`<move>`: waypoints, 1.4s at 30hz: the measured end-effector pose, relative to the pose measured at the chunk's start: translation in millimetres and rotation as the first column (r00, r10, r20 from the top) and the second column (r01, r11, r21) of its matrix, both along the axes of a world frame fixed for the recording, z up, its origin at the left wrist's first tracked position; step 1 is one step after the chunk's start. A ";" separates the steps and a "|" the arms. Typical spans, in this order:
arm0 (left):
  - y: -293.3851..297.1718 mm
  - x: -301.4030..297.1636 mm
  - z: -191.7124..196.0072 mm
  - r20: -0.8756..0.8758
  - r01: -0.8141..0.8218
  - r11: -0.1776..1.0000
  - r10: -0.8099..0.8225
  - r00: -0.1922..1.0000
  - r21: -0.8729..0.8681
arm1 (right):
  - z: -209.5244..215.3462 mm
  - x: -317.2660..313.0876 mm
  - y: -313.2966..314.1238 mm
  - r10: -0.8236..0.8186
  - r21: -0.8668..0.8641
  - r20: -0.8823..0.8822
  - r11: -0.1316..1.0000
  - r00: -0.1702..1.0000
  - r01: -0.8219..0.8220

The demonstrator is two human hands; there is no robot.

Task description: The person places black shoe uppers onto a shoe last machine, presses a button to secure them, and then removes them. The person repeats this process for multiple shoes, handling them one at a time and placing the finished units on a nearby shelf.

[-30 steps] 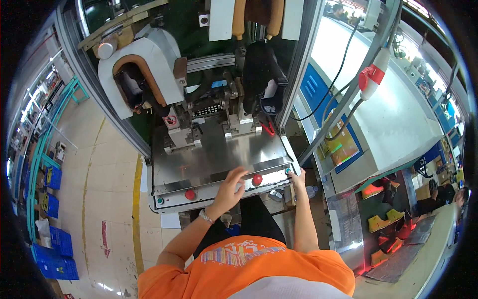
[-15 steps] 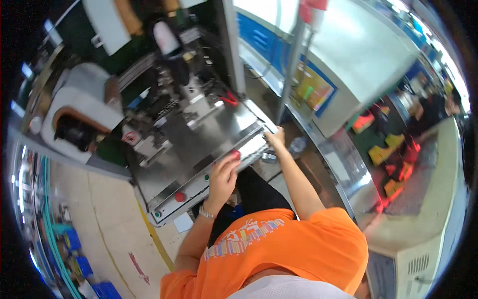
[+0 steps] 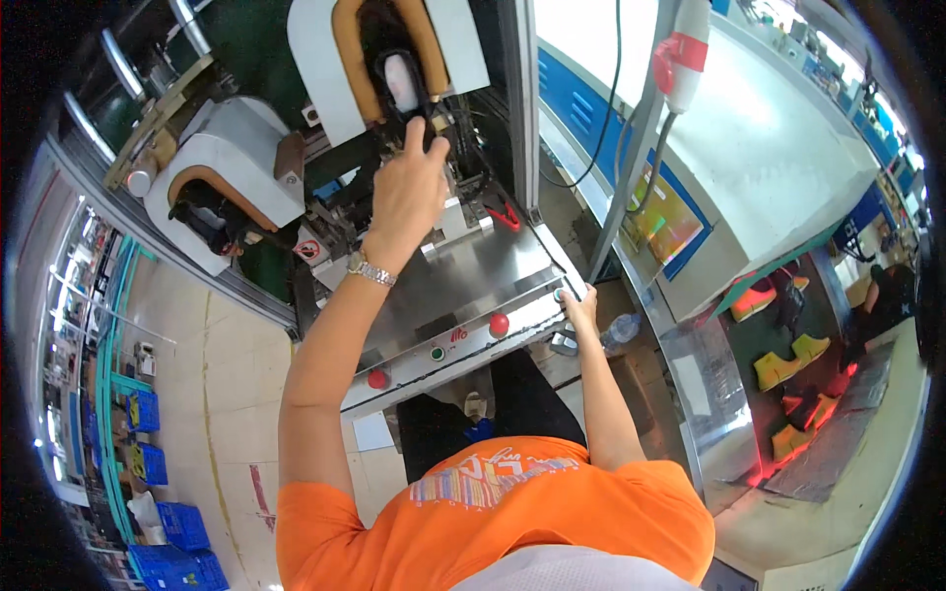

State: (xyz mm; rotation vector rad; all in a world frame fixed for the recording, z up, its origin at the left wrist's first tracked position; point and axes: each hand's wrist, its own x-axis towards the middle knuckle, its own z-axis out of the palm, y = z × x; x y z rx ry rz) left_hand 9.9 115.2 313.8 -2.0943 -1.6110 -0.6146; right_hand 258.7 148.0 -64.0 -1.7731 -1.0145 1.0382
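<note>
Since the earlier frame, the left hand (image 3: pixel 406 202) has moved from the control panel (image 3: pixel 461 352) up to a dark shoe-shaped piece (image 3: pixel 401 84), which now stands between the arms of a tan U-shaped pad (image 3: pixel 347 44); the whole view has also turned. The right hand (image 3: pixel 582 311) has stayed at the panel's end.

Positions are by clock face about the picture's centre. The piece lies toward 11 o'clock, its pale underside facing the viewer. The left hand, nearer in on the same bearing, reaches its lower end, forefinger extended; whether the fingers pinch it or merely touch cannot be told. At 3 o'clock, the right thumb rests at a small button (image 3: pixel 559 295); the curl of the other fingers is partly hidden. Toward 10 o'clock, a second pad (image 3: pixel 235 193) surrounds another dark piece (image 3: pixel 205 217), untouched by either hand.

Judged from this arrangement, placement appears done at both stations, while removal is not yet done at either. Whether the pads bear tightly on the pieces, and how much work remains, cannot be determined.
</note>
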 end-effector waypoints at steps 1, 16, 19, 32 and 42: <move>0.7 2.1 2.6 -0.014 0.003 1.000 -0.003 1.000 0.006 | -1.6 -1.4 1.5 -0.032 0.054 0.068 0.998 0.997 0.029; -23.9 60.0 -29.8 0.358 0.237 0.967 -0.255 0.898 0.094 | -12.8 70.6 -38.2 -0.131 0.184 -0.067 0.973 0.989 0.141; -35.5 97.0 -51.2 0.259 0.495 0.867 -0.490 0.833 0.049 | -35.7 149.8 -59.3 -0.219 0.242 -0.131 0.939 0.967 0.245; 48.2 382.6 -104.5 0.196 0.827 0.535 -0.805 0.561 -0.172 | -8.8 501.3 -66.3 -0.706 -0.007 -0.528 0.559 0.472 0.829; 85.7 447.8 -156.7 0.131 0.723 0.637 -0.720 0.682 -0.266 | -46.0 601.9 -1.1 -0.598 0.128 -0.531 0.645 0.601 0.754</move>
